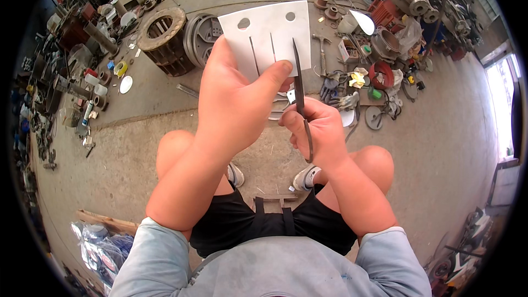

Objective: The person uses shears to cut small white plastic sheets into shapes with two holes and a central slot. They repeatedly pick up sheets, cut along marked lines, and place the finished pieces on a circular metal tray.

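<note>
A white sheet of card or thin plastic (280, 16) is held up in front of me, with two round holes near its far edge and slits running inward from its near edge. My left hand (234, 96) grips its near left part, the thumb lying across the lower edge. In my right hand (319, 129) is a pair of dark scissors (299, 91), fingers around the handles. The blades point away from me and lie over the right part of the sheet, along the line of another slit. How far the blades are parted cannot be made out.
Beyond the sheet, a slotted iron cylinder (165, 44) stands beside a grey round metal housing (201, 38). To the right lie a hammer (322, 55), work gloves (344, 99), a red ring-shaped part (381, 75) and a green cup (374, 93). Plastic-wrapped goods (99, 247) sit at near left.
</note>
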The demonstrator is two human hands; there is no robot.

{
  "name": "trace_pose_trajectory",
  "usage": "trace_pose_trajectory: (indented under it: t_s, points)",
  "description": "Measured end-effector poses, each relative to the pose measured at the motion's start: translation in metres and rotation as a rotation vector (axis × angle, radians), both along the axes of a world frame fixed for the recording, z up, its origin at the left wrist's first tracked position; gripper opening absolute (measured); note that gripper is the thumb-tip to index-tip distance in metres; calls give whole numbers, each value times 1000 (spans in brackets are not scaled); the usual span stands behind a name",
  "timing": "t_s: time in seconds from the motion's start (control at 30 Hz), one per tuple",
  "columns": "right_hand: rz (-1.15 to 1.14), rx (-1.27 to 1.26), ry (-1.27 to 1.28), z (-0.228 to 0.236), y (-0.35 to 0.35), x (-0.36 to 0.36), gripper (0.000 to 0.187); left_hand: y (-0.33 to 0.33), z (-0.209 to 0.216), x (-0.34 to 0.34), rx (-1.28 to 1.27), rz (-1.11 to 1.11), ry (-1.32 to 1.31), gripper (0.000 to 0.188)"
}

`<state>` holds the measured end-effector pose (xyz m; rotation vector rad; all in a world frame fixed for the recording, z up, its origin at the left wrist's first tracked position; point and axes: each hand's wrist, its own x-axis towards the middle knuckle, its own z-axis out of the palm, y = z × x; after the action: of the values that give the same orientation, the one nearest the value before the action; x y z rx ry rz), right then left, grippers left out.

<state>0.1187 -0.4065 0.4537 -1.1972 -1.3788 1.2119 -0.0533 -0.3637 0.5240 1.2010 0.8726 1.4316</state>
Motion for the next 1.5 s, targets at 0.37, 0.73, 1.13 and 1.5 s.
trace_pose_trajectory:
  t_s: [0.37,0.73,1.13,1.5]
  points:
    - [0,-119,72,10,0,2,42,-3,-2,3,-6,-17,-7,41]
    - [-41,-135,92,14,-2,-5,39,-2,-1,2,43,36,-36,40]
    - [138,-83,-67,-4,-11,0,42,7,5,-17,-27,8,-284,36]
    - [80,-78,-53,4,-9,-3,53,8,5,-15,-4,-2,-302,35]
